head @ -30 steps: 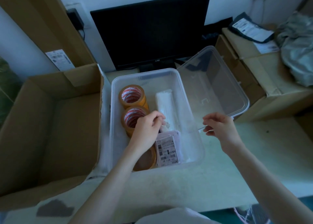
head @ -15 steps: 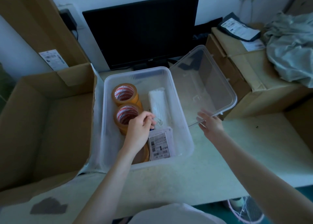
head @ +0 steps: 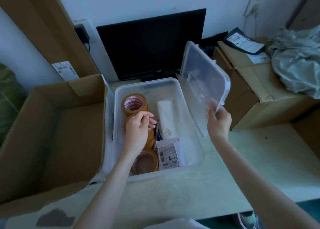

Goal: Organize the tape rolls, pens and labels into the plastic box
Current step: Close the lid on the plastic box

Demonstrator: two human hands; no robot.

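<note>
Head view showed the right hand (head: pixel 218 123) gripping the clear plastic lid (head: pixel 204 88), tilted beside the translucent plastic box (head: pixel 147 84); the left hand (head: pixel 138 127), loosely curled, held nothing among brown tape rolls (head: pixel 134 104). Withdraw it, then align edges.

The right hand (head: pixel 219 123) grips the clear lid (head: pixel 202 83) tilted up; the left hand (head: pixel 138 128) hovers, fingers curled, above tape rolls (head: pixel 135 104) in the plastic box (head: pixel 147 85).

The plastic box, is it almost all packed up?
Nearly. Three tape rolls, the pens and the labels already lie inside the plastic box. Right now the right hand holds the lid tilted up beside it, while the left hand hovers over the rolls. Left: closing the lid.
</note>
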